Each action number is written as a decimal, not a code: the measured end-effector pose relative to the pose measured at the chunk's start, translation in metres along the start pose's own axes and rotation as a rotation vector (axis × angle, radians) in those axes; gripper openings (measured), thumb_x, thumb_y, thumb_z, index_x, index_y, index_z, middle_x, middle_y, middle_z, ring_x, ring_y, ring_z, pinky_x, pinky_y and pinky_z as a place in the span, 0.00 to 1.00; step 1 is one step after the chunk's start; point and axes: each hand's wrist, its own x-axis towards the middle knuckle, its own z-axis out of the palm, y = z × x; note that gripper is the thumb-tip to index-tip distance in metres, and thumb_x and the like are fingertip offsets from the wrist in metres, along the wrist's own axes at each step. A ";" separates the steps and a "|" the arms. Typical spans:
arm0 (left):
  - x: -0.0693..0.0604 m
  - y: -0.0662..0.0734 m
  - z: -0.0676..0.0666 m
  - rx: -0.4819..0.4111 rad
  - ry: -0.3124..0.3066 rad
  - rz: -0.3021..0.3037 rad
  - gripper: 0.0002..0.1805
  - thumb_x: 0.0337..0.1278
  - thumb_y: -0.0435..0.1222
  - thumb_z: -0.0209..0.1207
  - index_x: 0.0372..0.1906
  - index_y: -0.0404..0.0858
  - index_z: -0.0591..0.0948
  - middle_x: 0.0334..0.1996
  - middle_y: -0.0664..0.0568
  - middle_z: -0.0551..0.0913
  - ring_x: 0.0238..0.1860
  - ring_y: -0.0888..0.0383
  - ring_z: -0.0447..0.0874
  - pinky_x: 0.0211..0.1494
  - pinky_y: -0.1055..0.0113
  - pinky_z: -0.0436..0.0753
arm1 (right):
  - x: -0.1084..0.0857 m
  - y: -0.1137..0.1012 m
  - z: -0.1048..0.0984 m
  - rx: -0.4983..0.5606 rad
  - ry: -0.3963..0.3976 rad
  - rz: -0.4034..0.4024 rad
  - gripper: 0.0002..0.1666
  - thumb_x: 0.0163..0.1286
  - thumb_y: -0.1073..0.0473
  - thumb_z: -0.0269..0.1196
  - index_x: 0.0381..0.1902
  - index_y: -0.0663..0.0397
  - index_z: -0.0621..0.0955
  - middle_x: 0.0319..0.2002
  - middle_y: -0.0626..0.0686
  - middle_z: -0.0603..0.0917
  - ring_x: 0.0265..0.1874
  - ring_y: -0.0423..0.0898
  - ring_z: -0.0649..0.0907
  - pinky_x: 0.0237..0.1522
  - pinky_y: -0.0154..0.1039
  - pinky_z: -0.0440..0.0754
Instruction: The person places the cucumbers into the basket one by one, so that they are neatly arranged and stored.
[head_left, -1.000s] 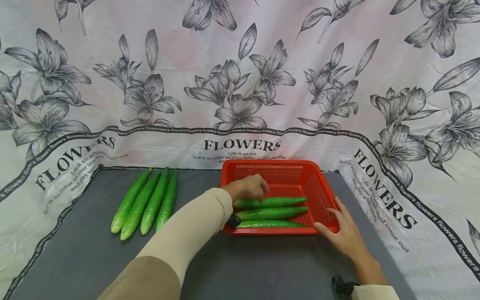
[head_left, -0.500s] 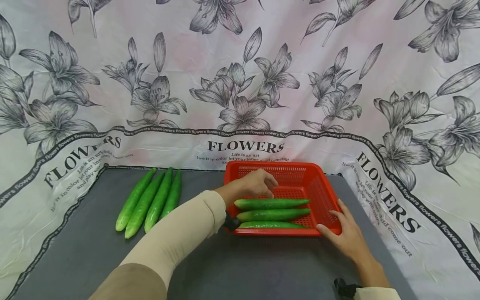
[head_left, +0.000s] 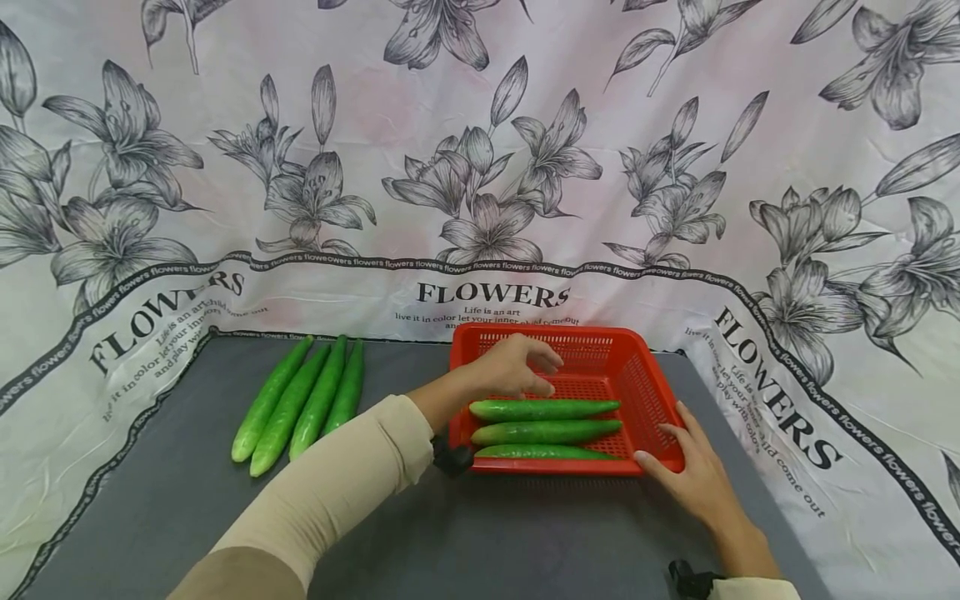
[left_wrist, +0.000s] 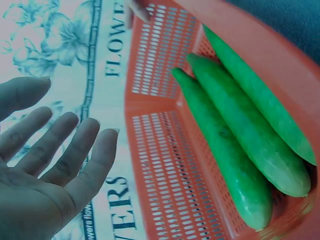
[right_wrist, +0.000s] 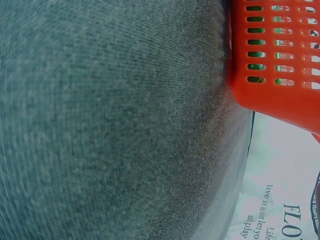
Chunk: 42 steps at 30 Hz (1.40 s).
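Note:
My left hand [head_left: 517, 367] hovers over the back left part of a red plastic basket [head_left: 647, 387], holding nothing. In the left wrist view its fingers spread loosely, with three green cucumbers [left_wrist: 225, 140] lying side by side in the basket [left_wrist: 155, 210]. The nearest cucumber [head_left: 543, 409] in the head view is just below this hand, apart from it. At the basket's front right corner, my right hand [head_left: 697, 475] grips the rim, its thumb at the front and fingers along the right side. The right wrist view catches only the basket's slotted outer wall [right_wrist: 275, 55], not the hand.
Several more cucumbers [head_left: 296, 408] lie together on the grey tabletop [head_left: 172, 475], left of the basket. A white flower-printed cloth [head_left: 360, 300] hangs behind the table and along both sides.
My left hand has lifted off the rearmost cucumber in the basket and opened, rising slightly back and right. My right hand stays at the basket corner. The view has shifted slightly.

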 end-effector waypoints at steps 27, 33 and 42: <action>-0.100 -0.018 -0.023 -0.049 0.309 0.259 0.19 0.54 0.31 0.66 0.53 0.37 0.82 0.44 0.52 0.84 0.40 0.54 0.81 0.36 0.60 0.82 | 0.002 -0.002 0.000 0.000 -0.022 0.005 0.34 0.61 0.47 0.68 0.56 0.67 0.75 0.73 0.62 0.54 0.63 0.69 0.62 0.51 0.67 0.64; -0.119 -0.026 -0.023 -0.122 0.364 0.262 0.19 0.54 0.29 0.65 0.53 0.34 0.81 0.45 0.48 0.83 0.40 0.50 0.81 0.35 0.59 0.82 | 0.001 -0.002 0.003 -0.007 -0.032 -0.002 0.34 0.61 0.46 0.68 0.55 0.67 0.76 0.72 0.63 0.55 0.64 0.69 0.62 0.51 0.68 0.64; -0.144 -0.036 -0.032 -0.117 0.490 0.280 0.18 0.54 0.29 0.66 0.52 0.37 0.82 0.45 0.49 0.84 0.39 0.52 0.82 0.35 0.58 0.83 | 0.002 0.000 0.001 -0.010 -0.017 0.013 0.33 0.62 0.47 0.68 0.55 0.66 0.76 0.73 0.62 0.54 0.64 0.69 0.61 0.50 0.67 0.64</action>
